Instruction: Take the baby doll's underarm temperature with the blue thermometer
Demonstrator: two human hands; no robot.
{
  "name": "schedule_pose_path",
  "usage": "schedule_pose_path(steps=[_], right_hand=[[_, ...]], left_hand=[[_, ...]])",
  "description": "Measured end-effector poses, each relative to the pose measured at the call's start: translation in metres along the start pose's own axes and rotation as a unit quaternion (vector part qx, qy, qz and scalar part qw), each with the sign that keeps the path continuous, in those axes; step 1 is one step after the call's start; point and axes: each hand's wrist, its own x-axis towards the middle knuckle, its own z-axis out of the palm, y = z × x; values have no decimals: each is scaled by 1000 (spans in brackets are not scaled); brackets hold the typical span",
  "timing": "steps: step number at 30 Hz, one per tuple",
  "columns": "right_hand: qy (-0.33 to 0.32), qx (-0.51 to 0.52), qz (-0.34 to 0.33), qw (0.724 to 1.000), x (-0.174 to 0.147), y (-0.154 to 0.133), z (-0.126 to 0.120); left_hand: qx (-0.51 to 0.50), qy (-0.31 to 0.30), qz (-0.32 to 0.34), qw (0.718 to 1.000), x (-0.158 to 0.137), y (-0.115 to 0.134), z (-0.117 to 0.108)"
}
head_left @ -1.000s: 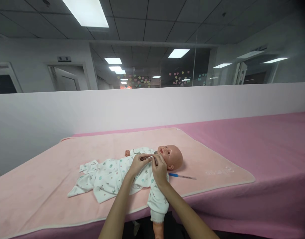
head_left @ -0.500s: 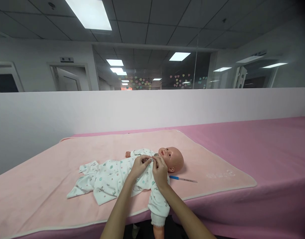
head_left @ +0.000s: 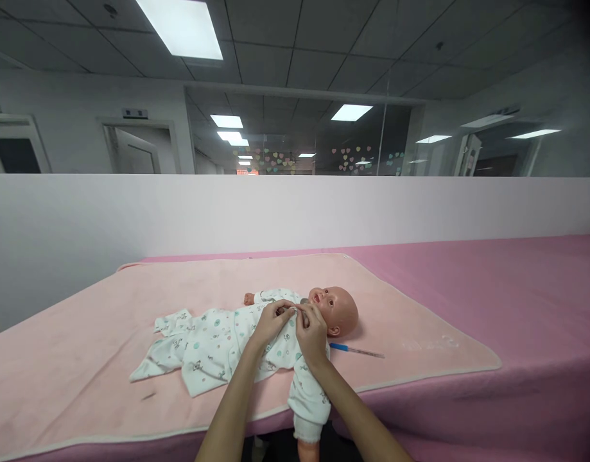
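A baby doll (head_left: 341, 310) lies on its back, head to the right, in a white printed outfit (head_left: 215, 343). Its near arm hangs over the front edge of the bed. At the upper chest, just below the neck, my left hand (head_left: 274, 319) has thumb and fingers closed on the outfit's front. My right hand (head_left: 311, 326) pinches the fabric right beside it, close to the doll's chin. The two sets of fingertips nearly meet. Whatever small fastening may lie between them is hidden. A blue-handled thin stick, perhaps a thermometer (head_left: 340, 347), lies beside the head.
A peach blanket (head_left: 83, 333) with a pale border lies beneath the doll, over a pink cover (head_left: 540, 301). Behind stands a low white partition (head_left: 295, 212). A small dark streak (head_left: 149, 396) shows on the blanket near the front left.
The view has shifted slightly. Both hands stay at the outfit's upper chest, with the fingertips barely moved. A small dark streak now appears on the blanket at front left.
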Motion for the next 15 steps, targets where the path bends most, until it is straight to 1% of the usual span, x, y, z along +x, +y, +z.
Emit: schedule_pose_path(steps=[7, 12, 15], right_hand=[[3, -41, -9, 999, -1, 2, 2], [-4, -53, -4, 999, -1, 2, 3], [-5, -45, 0, 999, -1, 2, 3]], left_hand=[[-45, -7, -16, 999, 1, -5, -1], [-77, 6, -19, 997, 2, -9, 0], [-50, 15, -14, 999, 1, -7, 1]])
